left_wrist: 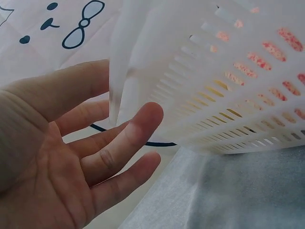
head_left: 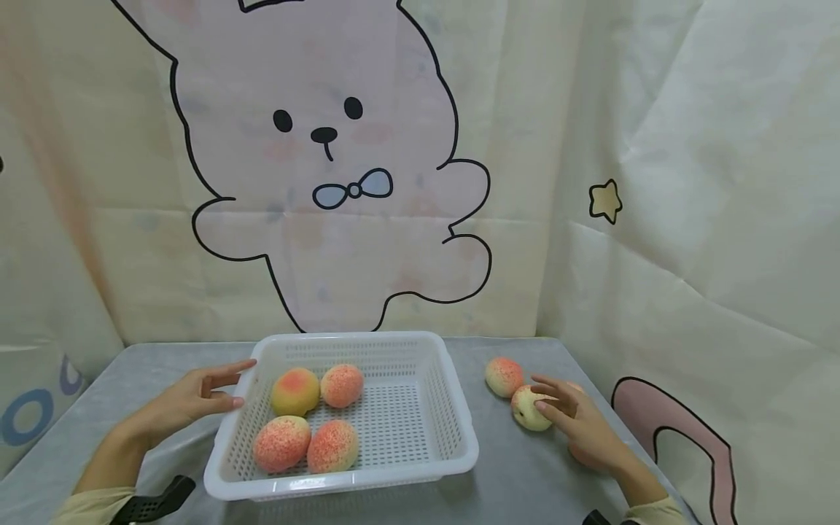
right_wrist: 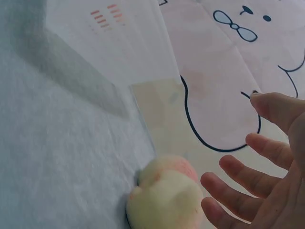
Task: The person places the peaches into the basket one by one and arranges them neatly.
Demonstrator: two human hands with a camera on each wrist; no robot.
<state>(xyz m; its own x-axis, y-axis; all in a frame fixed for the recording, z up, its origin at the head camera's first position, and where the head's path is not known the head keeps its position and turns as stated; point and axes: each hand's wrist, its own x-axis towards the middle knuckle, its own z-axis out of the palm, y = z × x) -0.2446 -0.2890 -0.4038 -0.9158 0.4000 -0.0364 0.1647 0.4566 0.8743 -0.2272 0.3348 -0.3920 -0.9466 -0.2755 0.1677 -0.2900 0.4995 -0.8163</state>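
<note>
Left hand point(head_left: 197, 394), fingers spread, lies at the left rim of a white rectangular plastic basket point(head_left: 341, 480). Right hand point(head_left: 582, 426), fingers wide, is beside a round pale-yellow peach point(head_left: 526, 410), across open grey bench point(head_left: 518, 474).

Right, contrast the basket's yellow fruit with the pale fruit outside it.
The yellow fruit sits in the basket; the pale fruit rests on the table. The yellow fruit has an orange blush; the pale fruit looks creamy. In the head view, the right grip partly hides the pale fruit, not the yellow fruit. Both are roundish.
</note>
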